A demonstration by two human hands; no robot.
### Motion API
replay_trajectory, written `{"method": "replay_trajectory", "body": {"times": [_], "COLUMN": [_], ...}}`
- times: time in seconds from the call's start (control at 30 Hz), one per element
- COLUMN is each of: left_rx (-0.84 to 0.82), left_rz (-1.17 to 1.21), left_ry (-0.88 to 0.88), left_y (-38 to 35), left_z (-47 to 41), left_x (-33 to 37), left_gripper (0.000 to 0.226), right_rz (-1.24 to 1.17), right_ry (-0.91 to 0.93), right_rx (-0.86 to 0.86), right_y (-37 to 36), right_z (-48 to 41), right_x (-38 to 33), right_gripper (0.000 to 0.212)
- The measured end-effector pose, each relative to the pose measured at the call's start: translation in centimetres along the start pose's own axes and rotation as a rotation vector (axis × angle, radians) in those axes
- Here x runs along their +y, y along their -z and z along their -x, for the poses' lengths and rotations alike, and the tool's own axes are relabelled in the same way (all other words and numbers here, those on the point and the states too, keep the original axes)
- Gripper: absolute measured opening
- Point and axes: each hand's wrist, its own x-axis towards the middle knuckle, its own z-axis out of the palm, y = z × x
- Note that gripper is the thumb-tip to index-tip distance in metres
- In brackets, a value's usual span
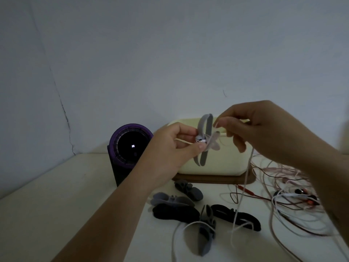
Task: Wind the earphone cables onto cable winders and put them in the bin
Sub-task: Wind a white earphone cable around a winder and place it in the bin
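Left hand (pixel 177 142) pinches a grey winder (pixel 207 129); right hand (pixel 251 129), at its 3 o'clock, pinches the white cable (pixel 244 186); cream bin (pixel 226 161) behind

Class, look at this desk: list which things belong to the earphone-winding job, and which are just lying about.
Belongs: grey winder in the left hand; white cable pinched by the right hand; cream bin; spare winders on the table; tangled earphones.
Lying about: purple-rimmed device with a lit display; wooden board under the bin.
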Motion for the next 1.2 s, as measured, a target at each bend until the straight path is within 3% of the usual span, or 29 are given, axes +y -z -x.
{"method": "replay_trajectory", "body": {"times": [0.37, 0.47, 0.57, 0.67, 0.8, 0.9, 1.03, 1.2], "left_rx": [-0.107, -0.221, -0.287, -0.182, 0.067, 0.158, 0.151, 0.141], "left_rz": [-0.082, 0.092, 0.29, 0.595, 0.778, 0.739, 0.59, 0.027], "left_ry": [-0.076, -0.08, -0.086, -0.002, 0.192, 0.276, 0.277, 0.111], "left_y": [1.0, 0.9, 0.7, 0.6, 1.2, 1.4, 0.8, 0.4], "left_z": [0.4, 0.5, 0.6, 0.2, -0.4, -0.6, -0.5, -0.3], "left_x": [0.9, 1.5, 1.9, 1.7, 0.8, 0.3, 0.1, -0.6], "left_gripper": [0.02, 0.023, 0.022, 0.027, 0.032, 0.027, 0.011, 0.016], "right_rz": [-0.152, -0.371, -0.505, -0.495, -0.131, -0.003, 0.1, 0.161], "right_ry": [-0.003, -0.049, -0.078, -0.091, 0.007, 0.03, 0.065, 0.13], "right_rx": [0.221, 0.155, -0.022, -0.144, -0.178, -0.232, -0.233, -0.164], "right_y": [-0.2, -0.4, -1.8, -3.5, -4.3, -3.9, -3.3, -1.5], "right_z": [-0.4, -0.5, -0.3, -0.1, 0.1, 0.5, 0.5, 0.4], "right_x": [1.3, 1.8, 2.2, 2.0, 1.0, 0.2, -0.1, -0.9], "right_gripper": [0.01, 0.013, 0.019, 0.033, 0.024, 0.023, 0.024, 0.021]}}
